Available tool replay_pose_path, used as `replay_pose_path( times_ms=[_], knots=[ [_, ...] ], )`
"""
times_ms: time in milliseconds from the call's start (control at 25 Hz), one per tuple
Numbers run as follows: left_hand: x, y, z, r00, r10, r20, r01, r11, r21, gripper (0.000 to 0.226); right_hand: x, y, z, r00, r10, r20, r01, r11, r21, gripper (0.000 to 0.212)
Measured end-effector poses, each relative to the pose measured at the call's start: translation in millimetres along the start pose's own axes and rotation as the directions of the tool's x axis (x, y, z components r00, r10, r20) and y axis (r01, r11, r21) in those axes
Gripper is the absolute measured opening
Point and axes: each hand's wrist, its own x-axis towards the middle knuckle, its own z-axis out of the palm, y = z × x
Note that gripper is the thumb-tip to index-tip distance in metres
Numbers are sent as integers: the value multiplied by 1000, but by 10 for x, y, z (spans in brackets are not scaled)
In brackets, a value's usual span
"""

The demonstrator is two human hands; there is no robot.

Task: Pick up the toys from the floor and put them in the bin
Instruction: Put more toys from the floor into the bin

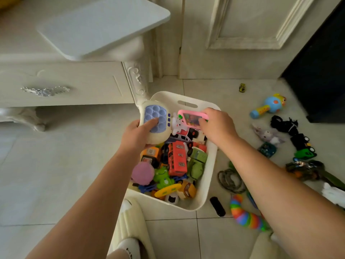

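Both hands over bin [209, 184], each w/ a toy.
L hand [137, 131] grips cream pop game [155, 119], thumb on purple bubbles, above bin's far-left corner; R hand [217, 126] grips pink handheld [192, 116] near far rim. Bin on floor, approx. full: red bus [177, 157], green frog [163, 177], pink disc [142, 172], orange truck [150, 153], misc. cars. Rainbow slug [244, 216], blue rattle [268, 105], more toys lie on tiles to its right.
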Motion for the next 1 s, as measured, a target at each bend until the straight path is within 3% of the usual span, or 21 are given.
replay_pose_path(
  times_ms=[200, 360, 480, 600, 720, 800, 840, 920, 1000],
  knots=[
    [102, -224, -165, 999, -43, -34, 44, 998, 51, 21, 520, 87, 455, 1000, 15, -4, -16, 963, -268, 27],
    [208, -397, -158, 994, -100, -34, 102, 993, 64, 23, 724, 134, 847, 990, 121, 69, -103, 969, -226, 34],
    [247, -442, -137, 994, -106, -32, 108, 992, 70, 14, 600, 285, 998, 995, 95, 28, -84, 955, -284, 25],
    [302, -499, -132, 988, -149, -35, 151, 987, 48, 16, 529, 306, 1110, 976, 129, 173, -112, 988, -106, 29],
    [308, -555, -113, 970, -242, -20, 242, 968, 59, 31, 446, 82, 1075, 963, 158, 216, -175, 983, 60, 33],
    [325, -560, -113, 961, -276, 8, 276, 960, 38, 34, 335, -148, 934, 902, 131, 412, -300, 876, 378, 46],
    [336, -555, -102, 959, -281, 25, 280, 959, 32, 34, 282, -266, 857, 820, 64, 569, -419, 744, 520, 54],
    [345, -524, -59, 951, -306, 39, 305, 952, 28, 36, 198, -377, 804, 673, -26, 739, -596, 572, 563, 57],
    [375, -517, -37, 943, -331, 26, 331, 943, -25, 31, 183, -368, 841, 695, 8, 718, -578, 600, 553, 46]
  ],
)
